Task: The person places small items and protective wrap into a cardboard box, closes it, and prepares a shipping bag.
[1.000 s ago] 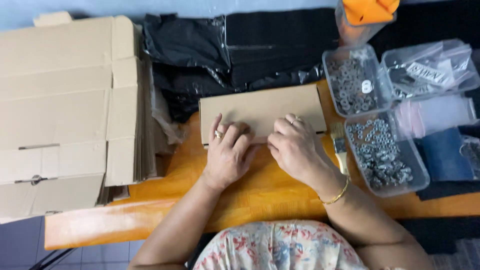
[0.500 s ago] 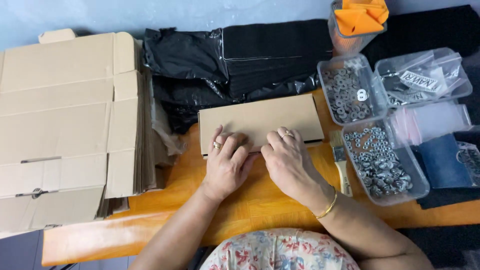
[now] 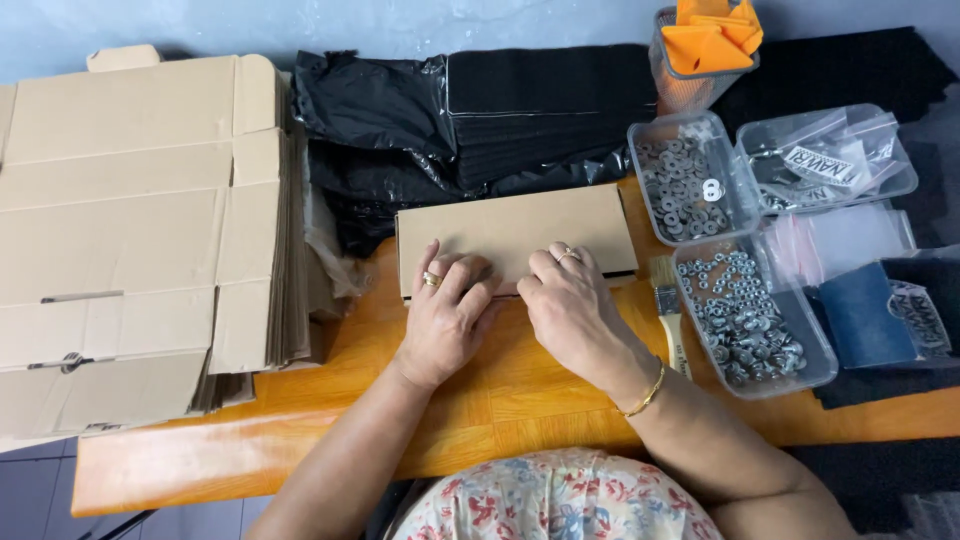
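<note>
hands (image 3: 505, 315) slid to box's (image 3: 515, 232) near edge

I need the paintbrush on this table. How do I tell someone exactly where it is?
Start at the orange wooden table and find the right hand pressing on the flat cardboard box. Just right of that hand, against the clear tray of small metal nuts, lies the paintbrush. It alone has pale bristles and a wooden handle.

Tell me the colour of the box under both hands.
Plain brown cardboard box, seen in the head view.
</note>
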